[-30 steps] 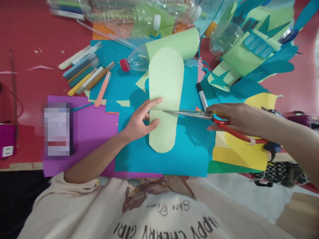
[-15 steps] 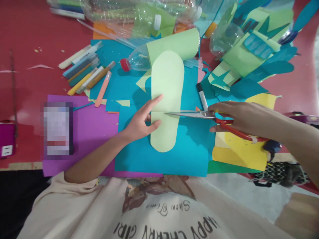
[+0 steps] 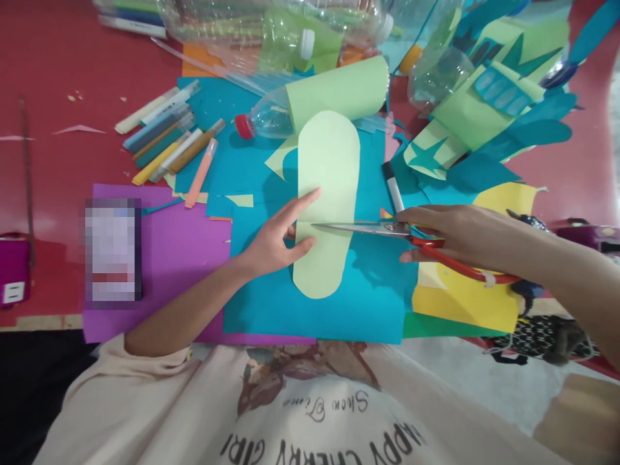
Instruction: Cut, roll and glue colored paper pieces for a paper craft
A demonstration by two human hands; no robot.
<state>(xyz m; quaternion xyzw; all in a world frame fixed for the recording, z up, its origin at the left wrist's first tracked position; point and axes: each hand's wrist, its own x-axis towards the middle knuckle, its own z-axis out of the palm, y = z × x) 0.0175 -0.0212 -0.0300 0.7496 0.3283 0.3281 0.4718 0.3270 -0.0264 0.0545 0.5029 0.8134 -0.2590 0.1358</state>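
A long pale-green paper piece (image 3: 329, 174) with rounded ends hangs over a blue sheet (image 3: 372, 297). My left hand (image 3: 283, 236) grips its left edge at mid-length, index finger and thumb on top, the other fingers partly hidden beneath. Red-handled scissors (image 3: 382, 228) are in my right hand (image 3: 436, 232), fingers around the handles. Their blades look closed together and lie across the paper's middle along a crosswise line, with the tip near my left fingertips. I cannot tell whether the paper is slit along that line.
Behind the paper lies a bottle (image 3: 276, 116) wrapped in green paper. Several markers (image 3: 165, 142) are at left, above a purple sheet (image 3: 188, 258) with a blurred phone (image 3: 113, 252). A black-capped marker (image 3: 393, 187), yellow paper (image 3: 465, 297) and a green-and-blue paper craft (image 3: 475, 110) are at right.
The scissors have moved slightly left, their tip reaching further across the paper. The paper's upper end has come down a little and shifted slightly right. My left hand has barely moved.
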